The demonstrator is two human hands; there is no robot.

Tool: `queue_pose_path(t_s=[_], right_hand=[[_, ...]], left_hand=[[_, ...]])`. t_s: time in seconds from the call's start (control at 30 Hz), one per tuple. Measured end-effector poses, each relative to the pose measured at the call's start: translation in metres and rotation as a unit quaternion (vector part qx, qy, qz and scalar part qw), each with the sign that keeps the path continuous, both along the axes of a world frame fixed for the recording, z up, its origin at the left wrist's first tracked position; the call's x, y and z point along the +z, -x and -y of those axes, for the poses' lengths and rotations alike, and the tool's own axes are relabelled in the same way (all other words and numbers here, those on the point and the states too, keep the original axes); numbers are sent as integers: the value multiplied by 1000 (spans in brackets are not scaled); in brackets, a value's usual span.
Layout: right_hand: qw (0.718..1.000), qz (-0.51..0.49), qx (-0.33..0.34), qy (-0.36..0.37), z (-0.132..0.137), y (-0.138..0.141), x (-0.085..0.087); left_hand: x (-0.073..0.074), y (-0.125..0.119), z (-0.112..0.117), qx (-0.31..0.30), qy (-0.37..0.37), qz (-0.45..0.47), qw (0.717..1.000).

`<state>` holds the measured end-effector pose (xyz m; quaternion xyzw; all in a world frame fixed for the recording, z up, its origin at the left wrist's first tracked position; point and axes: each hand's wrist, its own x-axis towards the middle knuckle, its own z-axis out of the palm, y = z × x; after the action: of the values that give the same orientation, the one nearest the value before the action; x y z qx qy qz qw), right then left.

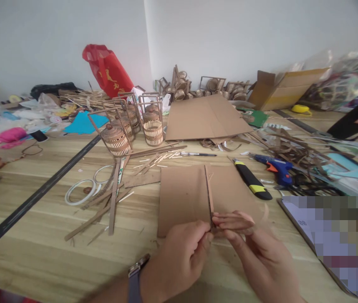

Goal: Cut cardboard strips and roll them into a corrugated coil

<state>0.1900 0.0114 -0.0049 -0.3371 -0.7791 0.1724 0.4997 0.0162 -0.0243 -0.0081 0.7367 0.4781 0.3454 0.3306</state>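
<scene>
Leftmost of the nearer things, 2 tape rolls (67, 198) lay beside loose slats (113, 206) on the table (40, 235). Next, the left hand (179, 256) pinched the near end of a long brown strip (209, 195) running over a cardboard sheet (181, 193), and the right hand (262, 256) met it there, fingertips close together, though whether they gripped could not be told. Farther right lay a utility knife (250, 179) and a blue glue gun (278, 167).
</scene>
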Motion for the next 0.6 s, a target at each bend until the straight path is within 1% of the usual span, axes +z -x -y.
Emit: queue_pose_path(t_s=[0.1,0.2,0.27,0.4,0.47,0.6], right_hand=[[996,-53,27,60,0,0,6],[994,-66,28,78,0,0,6],[997,-52,25,55,0,-1,3],[999,15,32,-37,0,-1,-4],[996,47,30,-69,0,0,-5],[992,72,1,-102,-2,2,-5]], left_hand=[[2,2,-1,-20,-13,-2,1000],[3,2,-2,-26,-17,2,1000],[2,2,-2,-17,0,19,1000],[-1,-1,-3,0,47,58,997],[-1,-3,-4,15,56,52,997],[-1,-4,-4,47,48,14,998]])
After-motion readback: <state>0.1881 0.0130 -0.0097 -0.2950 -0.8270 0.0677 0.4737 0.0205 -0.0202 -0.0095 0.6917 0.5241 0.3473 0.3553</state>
